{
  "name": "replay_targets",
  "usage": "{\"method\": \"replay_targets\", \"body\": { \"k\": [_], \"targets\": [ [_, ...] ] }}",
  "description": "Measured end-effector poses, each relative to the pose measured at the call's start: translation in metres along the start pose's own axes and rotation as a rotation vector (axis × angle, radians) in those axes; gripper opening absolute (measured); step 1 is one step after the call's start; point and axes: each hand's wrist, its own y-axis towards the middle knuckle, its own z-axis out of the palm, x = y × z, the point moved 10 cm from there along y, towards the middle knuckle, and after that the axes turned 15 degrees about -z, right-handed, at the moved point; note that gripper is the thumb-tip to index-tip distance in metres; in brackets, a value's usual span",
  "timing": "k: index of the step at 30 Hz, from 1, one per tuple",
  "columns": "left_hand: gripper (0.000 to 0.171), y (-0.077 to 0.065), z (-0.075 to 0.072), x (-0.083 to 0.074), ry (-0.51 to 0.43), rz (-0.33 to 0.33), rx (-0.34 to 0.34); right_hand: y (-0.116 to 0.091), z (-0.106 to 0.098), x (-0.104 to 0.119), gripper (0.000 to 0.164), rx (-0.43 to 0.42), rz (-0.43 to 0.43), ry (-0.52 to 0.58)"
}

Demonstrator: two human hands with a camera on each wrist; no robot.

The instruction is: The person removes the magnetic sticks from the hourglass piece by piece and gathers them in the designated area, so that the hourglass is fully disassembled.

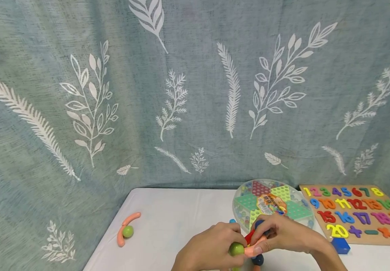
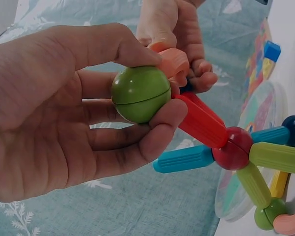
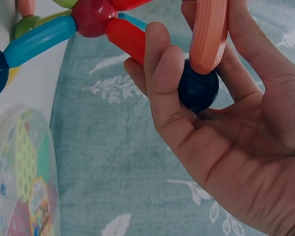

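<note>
My left hand [image 1: 211, 246] pinches a glossy green ball [image 2: 141, 94] between thumb and fingers. Against that ball lies one end of a curved orange rod [image 3: 209, 34]. My right hand [image 1: 286, 233] grips this rod with its thumb, its fingers curled about the dark blue ball [image 3: 199, 88] at the rod's other end. Red rods [image 2: 203, 120] run from near the held balls to a red ball [image 2: 231, 148]. From the red ball, blue rods [image 2: 184, 158] and light green rods [image 2: 277, 156] branch out; a lower green ball [image 2: 270, 214] joins one. Fingers partly hide the joints.
On the white table [image 1: 174, 210], two curved orange rods [image 1: 121, 236] and a green ball [image 1: 128, 231] lie at the left. Behind my hands is a round clear game case [image 1: 296, 210]. At the right are a wooden number board [image 1: 367, 222] and a blue block [image 1: 340, 245].
</note>
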Motion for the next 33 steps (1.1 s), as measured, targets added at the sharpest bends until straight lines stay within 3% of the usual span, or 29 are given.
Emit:
{"method": "replay_targets", "body": {
  "k": [11, 19, 23, 28, 33],
  "targets": [
    [0.024, 0.002, 0.003, 0.001, -0.037, 0.017, 0.081, -0.003, -0.004, -0.002, 0.023, -0.005, 0.004, -0.036],
    [0.016, -0.002, -0.02, 0.018, -0.158, -0.024, 0.016, -0.002, -0.006, -0.003, 0.026, -0.008, 0.022, -0.035],
    [0.016, -0.005, -0.039, 0.046, -0.203, -0.095, -0.061, -0.002, -0.005, -0.001, 0.026, -0.002, 0.013, -0.042],
    [0.025, -0.013, -0.063, 0.1, -0.197, -0.239, -0.205, -0.002, -0.005, -0.001, 0.026, 0.0, 0.011, -0.048],
    [0.014, -0.032, -0.083, 0.15, -0.144, -0.347, -0.322, -0.003, -0.005, -0.001, 0.025, 0.005, 0.015, -0.05]
  ]
}}
